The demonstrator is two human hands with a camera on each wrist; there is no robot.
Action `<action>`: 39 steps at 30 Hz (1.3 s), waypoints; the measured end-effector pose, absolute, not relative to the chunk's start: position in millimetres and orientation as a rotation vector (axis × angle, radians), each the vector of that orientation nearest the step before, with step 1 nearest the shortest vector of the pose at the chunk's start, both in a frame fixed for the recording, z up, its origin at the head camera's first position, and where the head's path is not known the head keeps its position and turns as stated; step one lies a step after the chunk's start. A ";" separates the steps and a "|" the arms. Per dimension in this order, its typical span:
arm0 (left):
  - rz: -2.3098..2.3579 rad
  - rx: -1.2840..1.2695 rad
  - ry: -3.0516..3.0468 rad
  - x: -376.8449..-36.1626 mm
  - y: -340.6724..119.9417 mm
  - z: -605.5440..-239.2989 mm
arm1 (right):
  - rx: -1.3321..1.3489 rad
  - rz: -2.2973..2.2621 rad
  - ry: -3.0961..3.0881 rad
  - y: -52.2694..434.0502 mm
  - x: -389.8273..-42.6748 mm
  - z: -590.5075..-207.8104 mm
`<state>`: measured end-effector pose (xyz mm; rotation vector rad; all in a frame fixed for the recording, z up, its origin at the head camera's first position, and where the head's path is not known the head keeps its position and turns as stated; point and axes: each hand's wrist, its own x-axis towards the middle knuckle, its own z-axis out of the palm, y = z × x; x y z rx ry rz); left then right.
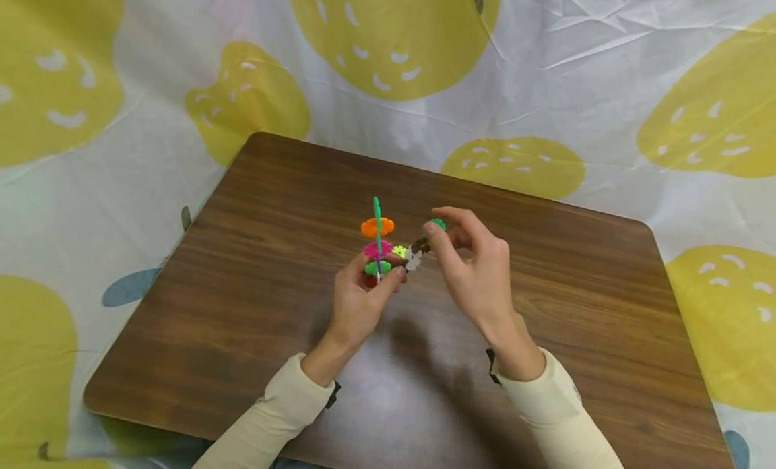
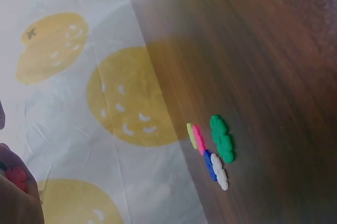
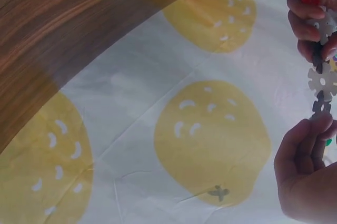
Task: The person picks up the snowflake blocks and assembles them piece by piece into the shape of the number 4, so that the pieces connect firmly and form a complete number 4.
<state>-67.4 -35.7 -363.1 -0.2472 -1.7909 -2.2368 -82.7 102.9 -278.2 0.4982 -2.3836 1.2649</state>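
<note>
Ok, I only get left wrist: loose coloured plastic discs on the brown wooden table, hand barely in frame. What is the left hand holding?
Observer: The left hand pinches the foot of an upright stack of interlocked plastic discs, orange, pink and green crossing a green one.
Operator: And the right?
Observer: The right hand pinches one end of a short chain of white and brown snowflake discs; its other end reaches the left hand.
</note>
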 end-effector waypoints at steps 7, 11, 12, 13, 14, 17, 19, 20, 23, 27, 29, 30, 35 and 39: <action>-2.258 -0.267 -1.759 -75.2 -32.9 -376.5 | 0.559 1.260 -2.395 111.1 -83.4 -283.6; -2.276 -0.275 -1.716 -79.3 -32.3 -384.3 | 0.546 1.282 -2.392 116.0 -86.0 -288.1; -2.276 -0.277 -1.707 -79.8 -32.5 -384.6 | 0.542 1.291 -2.389 117.1 -86.6 -289.0; -2.278 -0.273 -1.702 -80.0 -32.8 -384.6 | 0.538 1.302 -2.386 118.4 -87.3 -290.0; -2.282 -0.272 -1.692 -80.2 -33.1 -384.1 | 0.536 1.314 -2.383 119.6 -88.0 -290.8; -2.275 -0.264 -1.687 -78.5 -34.5 -378.2 | 0.528 1.337 -2.384 122.7 -88.3 -291.3; -2.265 -0.257 -1.693 -76.8 -35.3 -372.9 | 0.527 1.342 -2.397 124.8 -88.7 -293.2; -2.264 -0.255 -1.693 -75.9 -35.8 -370.1 | 0.532 1.342 -2.407 125.8 -88.8 -294.5; -2.269 -0.241 -1.704 -73.8 -37.2 -363.8 | 0.557 1.362 -2.431 127.9 -89.6 -299.6; -2.295 -0.240 -1.711 -73.3 -38.3 -361.5 | 0.602 1.400 -2.447 131.4 -95.3 -313.5; -2.304 -0.249 -1.714 -73.5 -38.3 -361.5 | 0.618 1.415 -2.441 133.4 -99.2 -321.0; -2.307 -0.253 -1.715 -73.7 -38.3 -361.6 | 0.626 1.420 -2.433 134.2 -100.9 -324.1; -2.306 -0.243 -1.725 -73.0 -37.5 -361.4 | 0.675 1.454 -2.385 134.4 -102.8 -326.2; -2.278 -0.207 -1.739 -71.3 -37.5 -361.7 | 0.710 1.533 -2.381 129.0 -97.8 -313.0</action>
